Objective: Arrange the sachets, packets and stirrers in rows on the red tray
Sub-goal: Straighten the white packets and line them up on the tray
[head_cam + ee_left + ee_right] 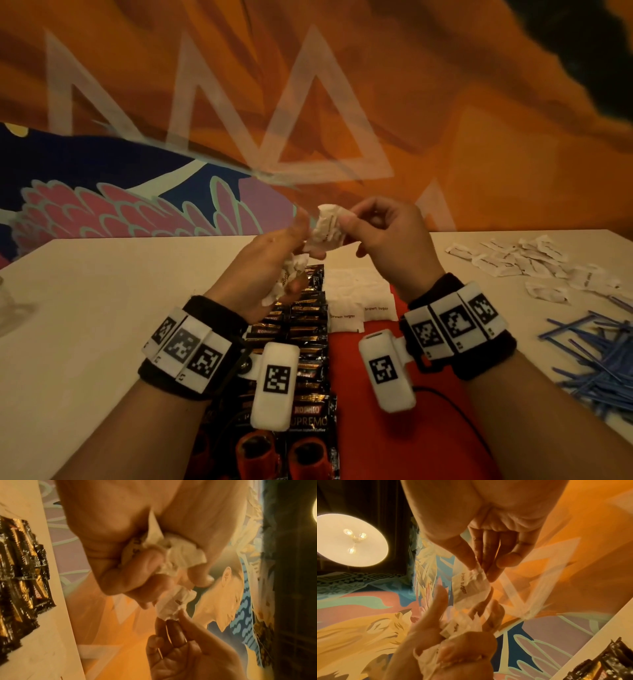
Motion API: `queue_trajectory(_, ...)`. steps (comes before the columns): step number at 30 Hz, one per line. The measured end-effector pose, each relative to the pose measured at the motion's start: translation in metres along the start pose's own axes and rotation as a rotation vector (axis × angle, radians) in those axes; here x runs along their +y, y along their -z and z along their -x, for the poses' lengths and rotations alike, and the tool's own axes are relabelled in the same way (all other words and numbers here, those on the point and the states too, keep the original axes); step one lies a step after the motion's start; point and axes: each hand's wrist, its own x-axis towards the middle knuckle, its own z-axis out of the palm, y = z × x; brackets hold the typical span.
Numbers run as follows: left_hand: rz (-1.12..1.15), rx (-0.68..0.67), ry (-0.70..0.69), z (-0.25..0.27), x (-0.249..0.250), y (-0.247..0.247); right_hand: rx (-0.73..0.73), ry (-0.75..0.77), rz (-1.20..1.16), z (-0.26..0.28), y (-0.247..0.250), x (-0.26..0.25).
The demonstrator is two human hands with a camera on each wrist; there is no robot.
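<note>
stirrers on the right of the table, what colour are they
Blue; the stirrers lie in a loose pile on the table, clearest in the head view.

A pale counter (102, 308) runs up to a painted wall mural (445, 120), mostly orange with pale triangle outlines; low on the mural's left are navy and pink feather shapes (102, 209). Beside the mural, a round ceiling lamp (349, 539) glows against a dark ceiling.

You were in what looked like a café: a painted mural (308, 102) covered the wall, a round ceiling lamp (351, 539) glowed, and coffee packets (308, 318) lay on the table (102, 308).
</note>
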Motion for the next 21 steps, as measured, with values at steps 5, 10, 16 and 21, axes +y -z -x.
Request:
queue_trajectory(5,-0.214,0.188,-0.211,0.0,-0.002,-0.005,-0.031,-0.029,-0.046,0.002,0.001,-0.003)
queue_trajectory(10,-0.146,0.231,-0.243,-0.001,-0.003,-0.008,-0.028,-0.13,-0.245,0.003,-0.001,-0.005)
queue_trajectory(16,-0.182,0.246,-0.216,-0.002,-0.007,-0.007,-0.162,-0.002,-0.066,0.005,0.0,-0.002)
queue_trajectory(21,-0.212,0.266,-0.244,-0.001,-0.003,-0.006,-0.269,0.009,0.077,0.003,0.008,-0.004)
